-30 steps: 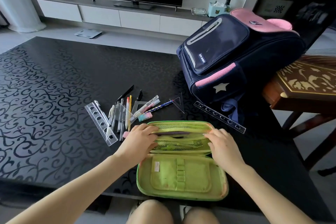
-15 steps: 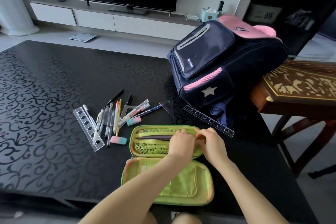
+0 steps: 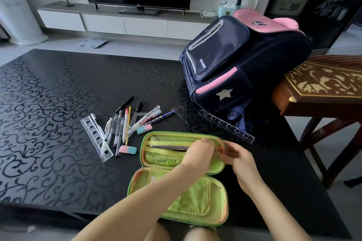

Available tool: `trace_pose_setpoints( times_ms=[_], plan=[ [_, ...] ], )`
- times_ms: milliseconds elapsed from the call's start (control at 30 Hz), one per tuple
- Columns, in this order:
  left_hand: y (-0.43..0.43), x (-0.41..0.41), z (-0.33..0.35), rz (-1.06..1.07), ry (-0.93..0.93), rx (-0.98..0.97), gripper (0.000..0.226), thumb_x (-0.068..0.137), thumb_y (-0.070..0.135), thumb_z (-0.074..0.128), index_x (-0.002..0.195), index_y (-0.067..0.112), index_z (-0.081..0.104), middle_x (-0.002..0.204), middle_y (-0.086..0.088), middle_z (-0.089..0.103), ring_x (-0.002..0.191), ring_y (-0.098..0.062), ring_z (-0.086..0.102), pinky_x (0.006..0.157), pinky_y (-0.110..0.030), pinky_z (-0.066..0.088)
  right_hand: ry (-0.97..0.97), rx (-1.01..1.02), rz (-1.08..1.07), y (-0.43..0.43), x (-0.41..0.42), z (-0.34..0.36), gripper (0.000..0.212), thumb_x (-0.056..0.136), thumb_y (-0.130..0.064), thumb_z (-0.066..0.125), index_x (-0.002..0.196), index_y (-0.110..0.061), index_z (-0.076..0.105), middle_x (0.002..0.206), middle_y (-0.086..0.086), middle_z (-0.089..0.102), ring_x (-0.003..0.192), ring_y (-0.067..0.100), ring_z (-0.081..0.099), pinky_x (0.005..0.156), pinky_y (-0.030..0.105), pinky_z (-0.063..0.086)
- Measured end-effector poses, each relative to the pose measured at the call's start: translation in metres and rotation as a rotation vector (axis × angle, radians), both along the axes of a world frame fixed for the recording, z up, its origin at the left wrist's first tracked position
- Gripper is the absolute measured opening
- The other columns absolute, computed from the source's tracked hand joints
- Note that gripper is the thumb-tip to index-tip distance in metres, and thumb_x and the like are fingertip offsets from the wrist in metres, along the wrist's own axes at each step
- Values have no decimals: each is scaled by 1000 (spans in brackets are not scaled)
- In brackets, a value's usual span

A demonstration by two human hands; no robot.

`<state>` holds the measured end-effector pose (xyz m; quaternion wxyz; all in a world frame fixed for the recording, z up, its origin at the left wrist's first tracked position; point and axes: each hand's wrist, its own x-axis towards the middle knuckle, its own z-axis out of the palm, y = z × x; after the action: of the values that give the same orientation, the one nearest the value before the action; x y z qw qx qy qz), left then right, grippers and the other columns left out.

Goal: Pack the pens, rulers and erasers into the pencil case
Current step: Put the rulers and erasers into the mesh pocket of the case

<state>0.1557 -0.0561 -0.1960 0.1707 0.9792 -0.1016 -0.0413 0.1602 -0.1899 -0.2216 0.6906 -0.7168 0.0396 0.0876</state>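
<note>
The green pencil case [image 3: 195, 199] lies open near the table's front edge, with a dark pen under its mesh pocket. My left hand [image 3: 199, 155] reaches across to the right end of the far half, fingers curled on the inner flap. My right hand [image 3: 242, 160] pinches the case's right rim, close to the left hand's fingertips. Left of the case lie several pens [image 3: 125, 123], a clear stencil ruler [image 3: 96, 139] and two pink-and-blue erasers [image 3: 127, 149] [image 3: 144, 129]. Behind the case lie a clear set square [image 3: 181, 113] and a second clear ruler [image 3: 225, 126].
A navy and pink backpack [image 3: 235, 60] stands at the back right of the black patterned table [image 3: 49, 103], right behind the second ruler. A carved wooden piece of furniture [image 3: 323, 88] adjoins the table's right side. My knees show below the front edge.
My left hand has moved from the case's left end across to its right end, beside my right hand. My view has shifted, so the case sits further right.
</note>
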Motion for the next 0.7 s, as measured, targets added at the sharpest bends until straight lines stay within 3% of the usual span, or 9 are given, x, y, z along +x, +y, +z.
trace_pose_setpoints(
  times_ms=[133,267,433,567,700],
  plan=[
    [-3,-7,2,23,-13,106,28,82,-11,50,106,1,56,115,-15,55,102,-29,53,83,-33,44,6,-218,119,1,4,10,32,75,4,69,102,-11,64,96,4,69,91,16,65,71,18,49],
    [-12,-15,16,32,-57,200,30,86,-10,43,114,-1,49,115,-16,56,101,-28,55,81,-33,45,-158,-436,68,8,1,11,28,75,2,68,98,-12,61,89,0,66,80,13,63,65,15,47],
    [17,-39,27,121,-47,218,30,84,-11,48,109,3,54,107,-10,61,94,-24,59,73,-25,46,-320,-416,34,4,-12,22,24,74,4,63,85,-16,57,79,1,64,72,13,61,65,25,52],
    [90,-69,30,109,-40,383,23,83,-5,44,101,6,54,103,-7,60,94,-25,60,71,-31,45,-396,-510,-22,-12,-22,18,29,77,8,59,79,-19,50,73,1,59,67,17,57,61,31,48],
    [138,-84,31,285,-143,77,14,86,8,54,78,8,66,79,-7,68,73,-26,62,67,-33,49,-382,-544,-55,-21,-23,16,25,80,6,61,84,-17,50,79,-2,59,73,14,59,65,31,50]
  ],
)
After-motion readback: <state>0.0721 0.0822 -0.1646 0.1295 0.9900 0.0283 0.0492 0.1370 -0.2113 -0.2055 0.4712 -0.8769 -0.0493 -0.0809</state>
